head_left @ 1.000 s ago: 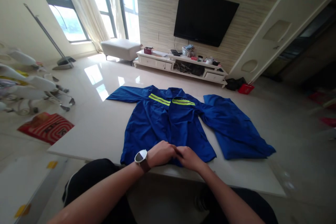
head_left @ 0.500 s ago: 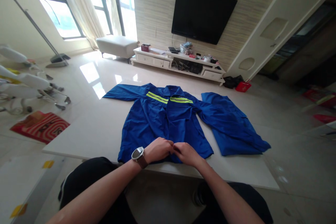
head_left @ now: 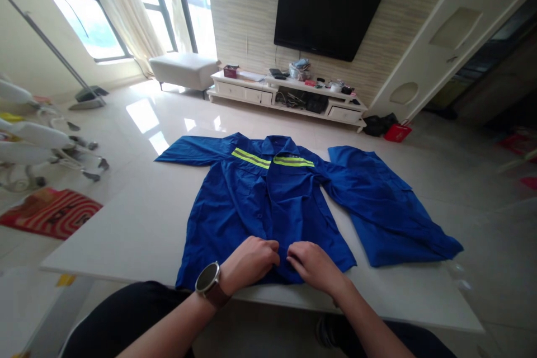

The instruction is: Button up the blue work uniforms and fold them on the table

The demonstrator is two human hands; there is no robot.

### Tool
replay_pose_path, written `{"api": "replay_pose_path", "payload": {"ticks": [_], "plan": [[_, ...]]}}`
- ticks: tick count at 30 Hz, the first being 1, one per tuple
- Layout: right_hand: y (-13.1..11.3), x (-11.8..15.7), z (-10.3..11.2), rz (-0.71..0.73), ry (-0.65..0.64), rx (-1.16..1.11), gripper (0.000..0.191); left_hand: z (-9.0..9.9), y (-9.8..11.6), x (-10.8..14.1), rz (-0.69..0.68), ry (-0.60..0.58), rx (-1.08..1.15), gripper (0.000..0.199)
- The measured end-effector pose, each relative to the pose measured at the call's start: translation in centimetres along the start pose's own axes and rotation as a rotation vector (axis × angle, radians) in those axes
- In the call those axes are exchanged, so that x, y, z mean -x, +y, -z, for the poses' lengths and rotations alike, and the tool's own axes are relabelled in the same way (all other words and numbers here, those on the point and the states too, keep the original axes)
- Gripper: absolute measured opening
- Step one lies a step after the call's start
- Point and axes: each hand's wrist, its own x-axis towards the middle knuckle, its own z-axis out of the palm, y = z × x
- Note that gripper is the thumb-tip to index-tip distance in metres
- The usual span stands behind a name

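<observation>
A blue work jacket (head_left: 235,218) with yellow-and-grey reflective stripes lies front up on the white table (head_left: 126,224), collar away from me. Its left-lying sleeve is stretched out sideways. The other sleeve rests over a folded blue garment (head_left: 373,246). My left hand (head_left: 254,260), with a watch (head_left: 208,278) on the wrist, is closed on the jacket's front opening near the hem. Just right of it, my right hand (head_left: 314,265) has its fingers curled in a pinch at the same opening. The fingertips and the cloth in them are partly hidden.
Beyond the table stand a low white TV cabinet (head_left: 239,91) with small items on it and a grey bench (head_left: 184,70). A red bag (head_left: 62,215) lies on the floor at left, near white chair-like frames (head_left: 37,134). A dustpan (head_left: 88,99) stands by the window.
My hands were together at the jacket's front and are now slightly apart. The view has moved closer and tilted down a little. The jacket lies much as before.
</observation>
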Motion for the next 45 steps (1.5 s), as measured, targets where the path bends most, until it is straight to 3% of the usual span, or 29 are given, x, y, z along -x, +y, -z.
{"api": "replay_pose_path", "payload": {"ticks": [12,21,36,45], "plan": [[-1.2,-0.6,1.6,0.074,-0.033,0.141,0.015,0.5,-0.3,0.1,0.008,0.000,0.015,0.026],[-1.2,-1.3,1.0,0.093,-0.022,0.171,0.014,0.3,0.5,-0.3,-0.019,0.021,-0.055,0.024],[0.1,-2.1,0.3,0.024,-0.057,0.209,0.015,-2.1,-1.7,-1.0,-0.008,0.029,-0.052,0.027],[0.3,-2.5,0.1,-0.003,-0.087,0.238,0.015,-2.7,-1.7,-1.2,-0.011,0.009,-0.058,0.026]]}}
